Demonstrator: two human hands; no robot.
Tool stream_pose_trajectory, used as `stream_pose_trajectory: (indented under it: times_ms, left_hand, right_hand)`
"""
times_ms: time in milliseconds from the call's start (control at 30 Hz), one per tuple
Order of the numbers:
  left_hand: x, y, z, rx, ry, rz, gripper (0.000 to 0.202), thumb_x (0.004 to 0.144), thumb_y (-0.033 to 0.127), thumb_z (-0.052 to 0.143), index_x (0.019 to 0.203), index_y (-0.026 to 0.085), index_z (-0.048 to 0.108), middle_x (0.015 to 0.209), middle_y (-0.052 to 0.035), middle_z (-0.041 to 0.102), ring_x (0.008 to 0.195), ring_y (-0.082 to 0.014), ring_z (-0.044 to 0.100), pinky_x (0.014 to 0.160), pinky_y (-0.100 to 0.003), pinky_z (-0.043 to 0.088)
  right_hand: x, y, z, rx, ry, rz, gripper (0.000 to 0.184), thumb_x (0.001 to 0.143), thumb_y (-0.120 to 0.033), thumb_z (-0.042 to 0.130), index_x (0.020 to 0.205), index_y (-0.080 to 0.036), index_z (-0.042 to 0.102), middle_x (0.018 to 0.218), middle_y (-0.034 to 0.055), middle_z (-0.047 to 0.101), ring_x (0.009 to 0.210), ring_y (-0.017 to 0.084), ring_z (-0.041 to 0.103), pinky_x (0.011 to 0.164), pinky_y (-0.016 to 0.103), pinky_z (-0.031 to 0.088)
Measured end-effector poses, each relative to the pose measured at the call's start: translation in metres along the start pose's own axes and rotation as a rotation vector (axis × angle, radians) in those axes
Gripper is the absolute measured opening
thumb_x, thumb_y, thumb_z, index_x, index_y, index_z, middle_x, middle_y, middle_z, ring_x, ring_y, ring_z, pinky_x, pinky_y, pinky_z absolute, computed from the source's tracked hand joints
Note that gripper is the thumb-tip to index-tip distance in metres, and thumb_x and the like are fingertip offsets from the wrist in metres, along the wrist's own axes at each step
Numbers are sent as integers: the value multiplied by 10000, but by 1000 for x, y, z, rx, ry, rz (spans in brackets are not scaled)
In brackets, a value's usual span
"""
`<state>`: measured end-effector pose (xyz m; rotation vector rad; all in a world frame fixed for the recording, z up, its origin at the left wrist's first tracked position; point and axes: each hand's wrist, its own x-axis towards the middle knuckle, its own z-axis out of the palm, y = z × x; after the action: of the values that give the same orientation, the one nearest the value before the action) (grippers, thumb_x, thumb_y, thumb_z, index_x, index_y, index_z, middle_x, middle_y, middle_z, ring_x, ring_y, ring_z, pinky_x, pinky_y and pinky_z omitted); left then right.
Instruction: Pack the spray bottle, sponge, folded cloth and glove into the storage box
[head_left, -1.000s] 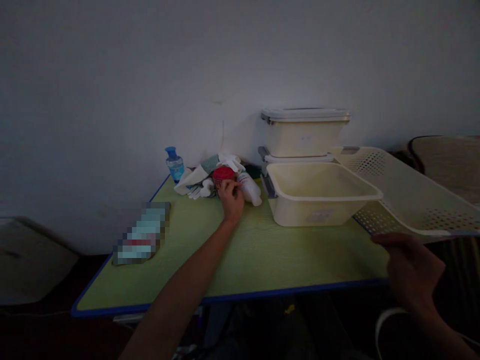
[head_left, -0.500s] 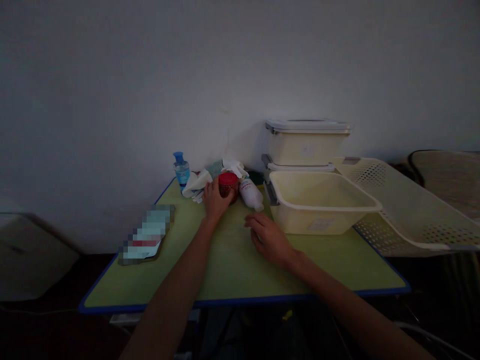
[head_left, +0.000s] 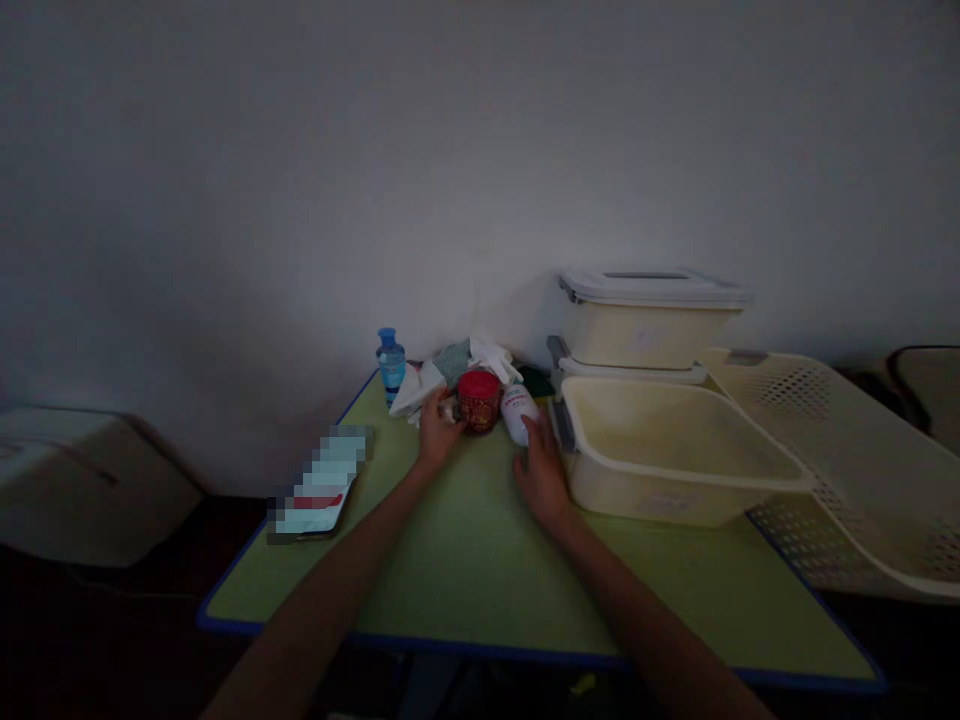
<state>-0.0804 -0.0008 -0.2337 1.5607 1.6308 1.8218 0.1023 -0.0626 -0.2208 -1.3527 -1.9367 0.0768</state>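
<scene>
A red jar (head_left: 478,404) with a dark patterned body stands on the green table, beside my left hand (head_left: 439,434). The fingers of that hand are apart, the thumb close to the jar's lower side. A small pale-brown object (head_left: 450,408) shows between finger and thumb; I cannot make out its kind. My right hand (head_left: 544,474) is closed around the near end of a white bottle (head_left: 517,412) with red lettering, hiding its cap. Behind the jar lie crumpled white cloths or tissues (head_left: 491,357) and a grey-green patterned cloth (head_left: 453,361).
At the left back stands a blue pump-top bottle (head_left: 391,368). A phone (head_left: 322,490) lies at the table's left edge. To the right are an open cream bin (head_left: 675,490), stacked lidded boxes (head_left: 651,335) and a perforated laundry basket (head_left: 832,440).
My left hand has come off the red jar, moving left and nearer. My right hand has reached forward onto the white bottle. The whole view has shifted slightly.
</scene>
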Motion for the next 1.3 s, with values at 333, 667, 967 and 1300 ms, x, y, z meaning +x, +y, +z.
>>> stream_pose_trajectory:
  times_ms: [333,667,967,1300]
  left_hand:
    - [-7,-6,-14,69,102,-88,228,604,163,629,811,154,535,798,-11,554,725,-161,548,695,-316,463]
    - [-2,8,-30,142,264,-167,150,650,214,544,769,188,456,728,15,501,641,-134,504,615,-262,441]
    - [-21,30,-24,372,128,127,575,628,102,560,1182,151,414,1180,-140,456,1175,-291,389,996,-470,298]
    - [-37,45,-10,503,-568,653,767,656,34,485,1375,139,238,1487,-135,115,1363,-291,-78,1068,-534,160]
  right_hand:
    - [8,14,4,191,-56,183,631,784,-222,438,1383,-184,245,1377,92,385,1275,254,347,1058,458,281]
    - [10,17,2,139,-88,221,575,805,-251,433,1355,-157,292,1230,136,525,1148,270,493,969,464,388]
    - [10,15,4,90,-94,246,615,761,-240,489,1340,-146,306,1163,154,573,987,287,598,792,405,500]
    - [6,-3,-10,-13,-149,157,663,675,-213,538,1302,-113,347,1077,176,594,906,312,607,714,397,502]
